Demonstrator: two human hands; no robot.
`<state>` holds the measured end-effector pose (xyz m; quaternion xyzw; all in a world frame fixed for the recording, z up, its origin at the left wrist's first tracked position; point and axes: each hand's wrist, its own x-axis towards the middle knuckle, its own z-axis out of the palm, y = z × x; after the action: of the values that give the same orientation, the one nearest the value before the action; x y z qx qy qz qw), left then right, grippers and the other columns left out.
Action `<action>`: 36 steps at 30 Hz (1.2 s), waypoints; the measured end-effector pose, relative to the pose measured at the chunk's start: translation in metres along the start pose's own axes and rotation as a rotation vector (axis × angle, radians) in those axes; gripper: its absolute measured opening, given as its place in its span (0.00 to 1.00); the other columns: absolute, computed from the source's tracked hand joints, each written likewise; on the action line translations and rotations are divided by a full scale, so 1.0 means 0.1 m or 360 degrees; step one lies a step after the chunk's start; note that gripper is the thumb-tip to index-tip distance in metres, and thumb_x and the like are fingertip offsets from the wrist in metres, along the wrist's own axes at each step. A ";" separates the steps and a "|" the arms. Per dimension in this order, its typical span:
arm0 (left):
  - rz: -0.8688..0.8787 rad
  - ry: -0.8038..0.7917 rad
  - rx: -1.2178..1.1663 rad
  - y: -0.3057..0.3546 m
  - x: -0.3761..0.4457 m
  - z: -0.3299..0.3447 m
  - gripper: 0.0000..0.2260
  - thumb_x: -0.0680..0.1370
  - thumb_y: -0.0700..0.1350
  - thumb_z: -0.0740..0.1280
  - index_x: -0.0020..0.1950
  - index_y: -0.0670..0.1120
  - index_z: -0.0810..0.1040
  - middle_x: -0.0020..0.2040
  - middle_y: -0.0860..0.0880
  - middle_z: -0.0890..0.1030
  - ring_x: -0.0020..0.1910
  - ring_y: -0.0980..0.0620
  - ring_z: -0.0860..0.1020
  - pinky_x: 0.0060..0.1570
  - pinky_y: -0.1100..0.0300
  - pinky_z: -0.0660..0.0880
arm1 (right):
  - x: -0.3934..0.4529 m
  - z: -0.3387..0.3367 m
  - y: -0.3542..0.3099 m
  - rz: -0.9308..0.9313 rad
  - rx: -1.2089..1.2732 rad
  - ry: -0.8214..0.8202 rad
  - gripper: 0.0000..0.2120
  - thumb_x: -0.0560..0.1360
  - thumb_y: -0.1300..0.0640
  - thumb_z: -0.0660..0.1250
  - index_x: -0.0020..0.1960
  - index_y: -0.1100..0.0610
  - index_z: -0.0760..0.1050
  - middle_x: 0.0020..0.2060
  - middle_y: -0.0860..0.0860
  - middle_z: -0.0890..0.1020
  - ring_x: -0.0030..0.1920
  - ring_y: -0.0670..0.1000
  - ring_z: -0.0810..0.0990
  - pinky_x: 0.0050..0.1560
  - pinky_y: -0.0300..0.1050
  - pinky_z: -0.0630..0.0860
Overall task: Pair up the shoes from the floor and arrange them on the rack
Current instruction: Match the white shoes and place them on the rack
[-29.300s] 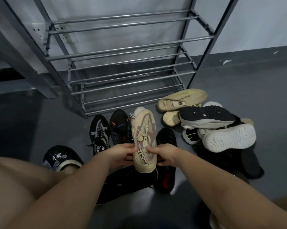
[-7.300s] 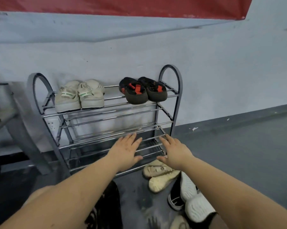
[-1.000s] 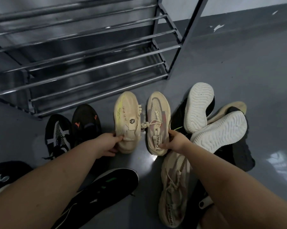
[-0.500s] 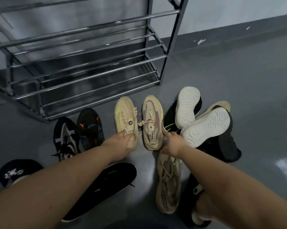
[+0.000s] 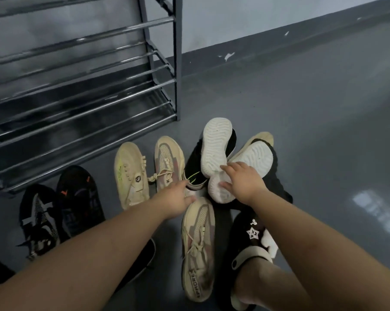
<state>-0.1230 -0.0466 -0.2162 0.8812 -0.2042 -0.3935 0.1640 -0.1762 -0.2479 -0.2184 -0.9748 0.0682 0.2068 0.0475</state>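
Left hand (image 5: 176, 199): reaching forward with fingers extended, resting at the heel of a beige mesh shoe (image 5: 167, 162), gripping nothing. Right hand (image 5: 243, 182): lying spread, fingers straight, on the white sole (image 5: 252, 160) of an upturned black shoe; second white sole (image 5: 216, 144) touching its fingertips. Left of the left hand: cream shoe (image 5: 130, 173) showing a small round badge, unreadable. Just below it: beige shoe (image 5: 198, 245) showing heel lettering "PRORE". Rack (image 5: 82, 90) standing beyond the left hand, visible bars bare. Below the right hand: black slipper (image 5: 245, 239) bearing a star charm.
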 end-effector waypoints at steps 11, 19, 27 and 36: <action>-0.0263 -0.0112 -0.1076 0.35 0.53 0.46 0.27 0.77 0.48 0.66 0.73 0.40 0.64 0.68 0.45 0.72 0.68 0.47 0.70 0.67 0.61 0.64 | 0.50 -0.07 0.46 -0.0011 -0.0196 -0.0321 0.39 0.75 0.31 0.51 0.78 0.50 0.48 0.77 0.52 0.54 0.78 0.54 0.43 0.75 0.58 0.42; -0.0266 0.0173 -0.1331 0.37 0.48 0.43 0.16 0.80 0.43 0.62 0.66 0.40 0.70 0.62 0.43 0.77 0.59 0.46 0.76 0.63 0.54 0.71 | 0.40 -0.15 0.45 -0.0085 -0.0422 -0.0034 0.50 0.64 0.20 0.39 0.68 0.53 0.69 0.64 0.56 0.72 0.67 0.58 0.66 0.74 0.54 0.52; -0.0006 0.0567 -0.1628 -0.22 -0.13 -0.20 0.12 0.78 0.41 0.64 0.60 0.46 0.67 0.53 0.46 0.75 0.46 0.53 0.77 0.47 0.61 0.78 | 0.30 -0.38 -0.42 -0.0209 0.0088 0.0479 0.46 0.61 0.22 0.43 0.57 0.57 0.73 0.51 0.56 0.75 0.53 0.57 0.73 0.56 0.51 0.68; -0.0058 0.0853 -0.1755 -1.14 -1.21 -0.56 0.12 0.77 0.44 0.65 0.58 0.45 0.66 0.53 0.47 0.77 0.45 0.55 0.78 0.41 0.61 0.80 | 0.13 -0.58 -1.78 -0.0591 0.0217 0.0818 0.39 0.63 0.24 0.52 0.46 0.59 0.77 0.41 0.56 0.78 0.44 0.59 0.77 0.48 0.50 0.73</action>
<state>-0.1280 0.1182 -0.1559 0.7382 0.0929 -0.2087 0.6347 -0.1146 -0.0811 -0.1598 -0.9855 -0.0872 -0.0633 0.1309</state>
